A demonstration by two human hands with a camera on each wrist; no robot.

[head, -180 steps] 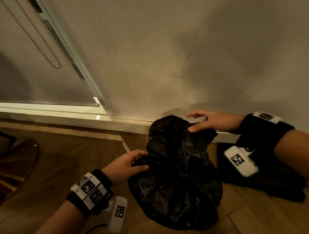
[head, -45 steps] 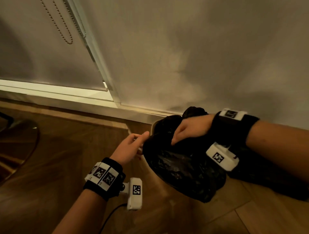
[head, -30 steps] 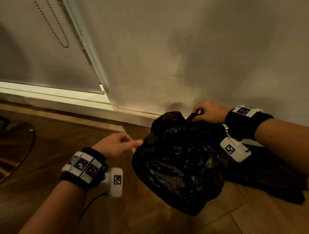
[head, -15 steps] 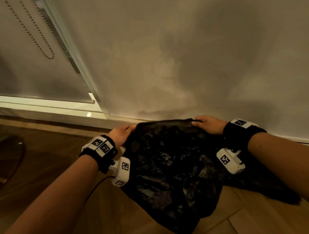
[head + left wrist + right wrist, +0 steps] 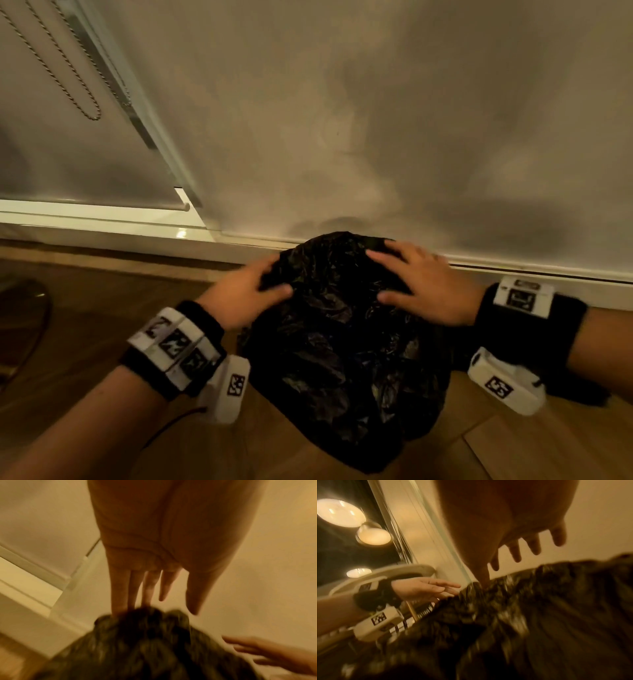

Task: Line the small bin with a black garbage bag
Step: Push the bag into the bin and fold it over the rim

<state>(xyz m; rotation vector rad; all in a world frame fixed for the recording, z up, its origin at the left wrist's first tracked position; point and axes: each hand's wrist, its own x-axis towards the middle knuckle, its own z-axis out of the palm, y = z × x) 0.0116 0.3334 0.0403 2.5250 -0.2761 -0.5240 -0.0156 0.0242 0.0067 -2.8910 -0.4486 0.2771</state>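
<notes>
Two hands flat on a black bag (image 5: 346,342) draped over the bin, which stays hidden underneath. Left hand (image 5: 239,294) on the left shoulder of the mound, fingers straight and spread, gripping nothing. Right hand (image 5: 421,284) pressing the right shoulder likewise, fingers extended. Likely smoothing the film down; next, probably tucking the slack around the rim. Thin, crinkled, glossy plastic, dome-shaped, on a wood floor (image 5: 102,325) by a pale wall (image 5: 342,120).

Small bin (image 5: 342,342) hidden under bag (image 5: 359,394)
</notes>
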